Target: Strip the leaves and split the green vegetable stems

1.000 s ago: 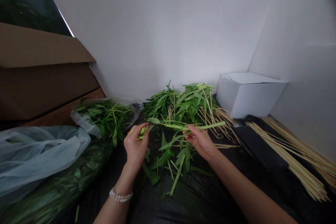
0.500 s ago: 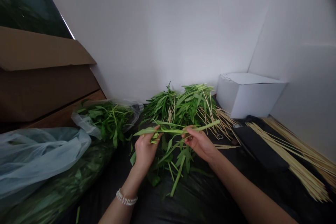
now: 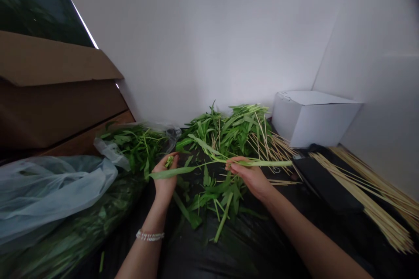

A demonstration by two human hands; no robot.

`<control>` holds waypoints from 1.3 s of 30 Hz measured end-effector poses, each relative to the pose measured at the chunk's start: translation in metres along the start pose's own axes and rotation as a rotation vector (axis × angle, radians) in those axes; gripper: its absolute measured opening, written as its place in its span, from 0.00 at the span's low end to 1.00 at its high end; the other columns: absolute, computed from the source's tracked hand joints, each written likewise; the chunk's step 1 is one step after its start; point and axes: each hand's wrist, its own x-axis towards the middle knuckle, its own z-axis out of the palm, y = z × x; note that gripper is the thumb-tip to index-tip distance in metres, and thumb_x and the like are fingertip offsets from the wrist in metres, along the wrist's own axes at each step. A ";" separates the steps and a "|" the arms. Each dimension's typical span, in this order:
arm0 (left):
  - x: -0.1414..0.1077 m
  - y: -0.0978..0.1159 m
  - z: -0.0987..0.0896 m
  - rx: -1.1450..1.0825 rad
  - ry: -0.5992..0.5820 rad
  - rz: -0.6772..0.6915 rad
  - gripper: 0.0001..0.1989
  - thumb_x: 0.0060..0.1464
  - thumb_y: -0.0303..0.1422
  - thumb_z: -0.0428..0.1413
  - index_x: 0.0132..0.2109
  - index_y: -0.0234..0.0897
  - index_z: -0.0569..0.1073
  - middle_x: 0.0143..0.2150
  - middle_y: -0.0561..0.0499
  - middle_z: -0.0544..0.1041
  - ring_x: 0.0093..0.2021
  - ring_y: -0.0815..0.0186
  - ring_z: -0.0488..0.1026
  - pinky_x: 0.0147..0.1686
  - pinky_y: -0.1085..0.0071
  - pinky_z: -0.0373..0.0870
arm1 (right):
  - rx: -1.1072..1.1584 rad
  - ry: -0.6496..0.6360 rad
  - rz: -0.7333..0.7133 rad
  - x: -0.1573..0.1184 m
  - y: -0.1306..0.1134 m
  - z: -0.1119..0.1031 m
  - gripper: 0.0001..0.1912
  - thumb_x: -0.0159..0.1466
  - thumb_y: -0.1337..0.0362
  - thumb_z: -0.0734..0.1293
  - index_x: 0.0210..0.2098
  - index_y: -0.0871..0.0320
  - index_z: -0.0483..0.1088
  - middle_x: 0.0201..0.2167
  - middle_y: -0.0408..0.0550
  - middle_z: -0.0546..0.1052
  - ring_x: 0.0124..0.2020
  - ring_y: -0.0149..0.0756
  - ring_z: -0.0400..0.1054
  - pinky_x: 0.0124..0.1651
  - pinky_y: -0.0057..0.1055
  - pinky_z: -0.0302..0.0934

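Observation:
My right hand (image 3: pixel 247 172) pinches a long green leafy stem (image 3: pixel 271 163), its thick pale end pointing right and its leaves reaching left. Curled fingers of my left hand (image 3: pixel 165 176) hold a small bundle of short green stem pieces (image 3: pixel 169 161). One long leaf of the stem passes in front of that hand. Below and between the hands lie loose leaves (image 3: pixel 212 196) and a cut stem piece (image 3: pixel 224 218) on black sheeting (image 3: pixel 209 257). Behind them are piled leafy bunches (image 3: pixel 242 128) with thin wooden sticks (image 3: pixel 278 146).
At left are a cardboard box (image 3: pixel 59 109), a clear bag of greens (image 3: pixel 134 139) and a large translucent bag (image 3: pixel 55 187). At right stand a white box (image 3: pixel 314 120), a black flat object (image 3: pixel 327 185) and long stick bundles (image 3: pixel 366 205).
My left hand has moved left, away from my right hand. The stem's leaves have spread up and left, and its thick end now lies more level. The view has shifted slightly.

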 end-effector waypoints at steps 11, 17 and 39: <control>0.023 -0.008 -0.021 -0.186 0.258 -0.181 0.22 0.46 0.40 0.59 0.47 0.31 0.76 0.28 0.51 0.76 0.21 0.73 0.64 0.22 0.76 0.61 | -0.588 -0.088 -0.345 -0.006 -0.007 0.002 0.08 0.63 0.59 0.67 0.39 0.49 0.78 0.39 0.46 0.76 0.41 0.38 0.71 0.47 0.36 0.63; 0.020 0.006 -0.024 -0.126 0.410 -0.110 0.17 0.48 0.41 0.58 0.40 0.31 0.76 0.26 0.53 0.73 0.21 0.72 0.63 0.22 0.75 0.61 | -0.722 -0.079 -0.458 -0.007 -0.003 0.006 0.10 0.64 0.65 0.65 0.40 0.49 0.78 0.39 0.46 0.73 0.40 0.35 0.70 0.44 0.32 0.64; -0.009 0.016 0.000 0.385 -0.469 0.289 0.12 0.54 0.42 0.56 0.37 0.41 0.79 0.35 0.49 0.79 0.36 0.63 0.75 0.37 0.70 0.66 | -0.741 -0.140 -0.554 -0.011 0.006 0.010 0.13 0.63 0.67 0.63 0.42 0.51 0.78 0.40 0.48 0.75 0.39 0.35 0.72 0.42 0.31 0.65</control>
